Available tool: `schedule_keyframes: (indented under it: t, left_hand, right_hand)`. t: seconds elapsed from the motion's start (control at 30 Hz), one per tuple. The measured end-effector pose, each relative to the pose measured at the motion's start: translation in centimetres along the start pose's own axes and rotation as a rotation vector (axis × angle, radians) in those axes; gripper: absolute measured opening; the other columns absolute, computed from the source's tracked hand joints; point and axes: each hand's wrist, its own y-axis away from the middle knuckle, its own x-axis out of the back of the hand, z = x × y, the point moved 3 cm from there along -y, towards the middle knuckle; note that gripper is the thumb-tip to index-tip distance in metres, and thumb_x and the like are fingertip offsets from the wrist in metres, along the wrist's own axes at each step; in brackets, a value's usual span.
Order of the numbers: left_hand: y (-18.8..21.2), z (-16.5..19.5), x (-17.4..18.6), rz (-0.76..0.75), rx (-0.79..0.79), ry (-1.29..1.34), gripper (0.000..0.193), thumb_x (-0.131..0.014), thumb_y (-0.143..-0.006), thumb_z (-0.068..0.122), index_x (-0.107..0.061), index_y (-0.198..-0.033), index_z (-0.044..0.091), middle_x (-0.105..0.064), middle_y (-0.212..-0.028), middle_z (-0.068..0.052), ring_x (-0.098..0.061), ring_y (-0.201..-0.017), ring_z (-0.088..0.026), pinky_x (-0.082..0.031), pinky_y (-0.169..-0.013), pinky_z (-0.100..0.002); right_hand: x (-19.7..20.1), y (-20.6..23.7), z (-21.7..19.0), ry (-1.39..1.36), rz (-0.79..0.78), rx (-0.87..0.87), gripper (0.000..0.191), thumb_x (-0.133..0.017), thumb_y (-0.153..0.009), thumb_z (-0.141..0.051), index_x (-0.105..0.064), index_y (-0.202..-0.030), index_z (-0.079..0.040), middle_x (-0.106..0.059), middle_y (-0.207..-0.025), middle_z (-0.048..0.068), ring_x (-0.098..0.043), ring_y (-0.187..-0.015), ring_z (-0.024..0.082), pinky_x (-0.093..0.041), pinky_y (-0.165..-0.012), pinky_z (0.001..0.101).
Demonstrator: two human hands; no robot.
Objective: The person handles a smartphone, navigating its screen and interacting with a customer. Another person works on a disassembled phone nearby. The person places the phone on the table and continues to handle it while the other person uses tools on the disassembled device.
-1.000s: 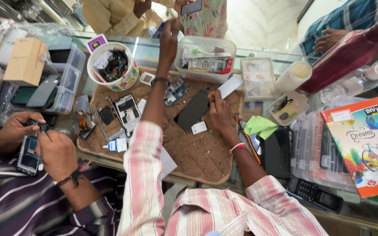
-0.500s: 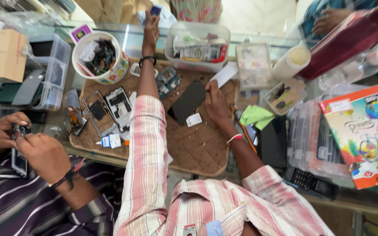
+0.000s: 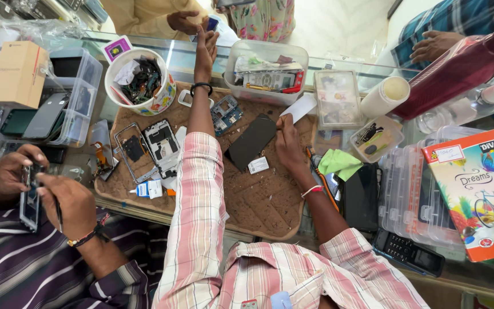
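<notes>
One white card [image 3: 302, 107] beside right hand [image 3: 289, 143]

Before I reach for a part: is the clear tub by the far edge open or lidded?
Open: the clear tub has no lid on it, and the parts inside show uncovered.

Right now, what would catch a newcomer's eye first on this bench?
The left hand stretched across the glass counter toward another person's hand. The right hand rests on the worn brown work mat beside a dark phone panel. At far right lies a bright picture box.
</notes>
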Motion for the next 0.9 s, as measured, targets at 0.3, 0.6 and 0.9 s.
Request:
schedule_keyframes:
  t: [0.3, 0.6, 0.9]
  left_hand:
    - [-0.8, 0.1, 0.1, 0.317, -0.084, -0.159, 0.085, -0.068, -0.085, 0.062, -0.052, -0.130, -0.009, -0.063, -0.129, -0.025, -0.065, -0.115, -0.035, -0.057, -0.095, -0.047]
    - [-1.7, 1.0, -1.7, 0.252, 0.090, 0.555, 0.053, -0.064, -0.093, 0.033, -0.049, -0.117, -0.012, -0.065, -0.106, -0.027, -0.073, -0.093, -0.041, -0.068, -0.083, -0.049]
    - [-0.6, 0.7, -1.1, 0.428, -0.074, 0.425, 0.031, -0.054, -0.100, 0.013, -0.046, -0.120, -0.009, -0.060, -0.107, -0.016, -0.070, -0.095, -0.033, -0.066, -0.079, -0.047]
  right_hand:
    - [-0.4, -0.1, -0.9, 0.035, -0.038, -0.040, 0.019, -0.048, -0.094, 0.003, -0.045, -0.112, -0.002, -0.062, -0.093, 0.019, -0.066, -0.084, 0.039, -0.051, -0.075, 0.0462]
    - [-0.8, -0.1, -1.4, 0.059, -0.024, -0.010, 0.016, -0.050, -0.097, 0.000, -0.049, -0.114, -0.003, -0.068, -0.099, 0.019, -0.069, -0.092, 0.040, -0.053, -0.078, 0.0477]
    - [-0.4, 0.4, -0.9, 0.115, -0.016, 0.019, 0.017, -0.053, -0.097, -0.001, -0.053, -0.114, -0.003, -0.069, -0.095, 0.017, -0.069, -0.088, 0.041, -0.052, -0.073, 0.0498]
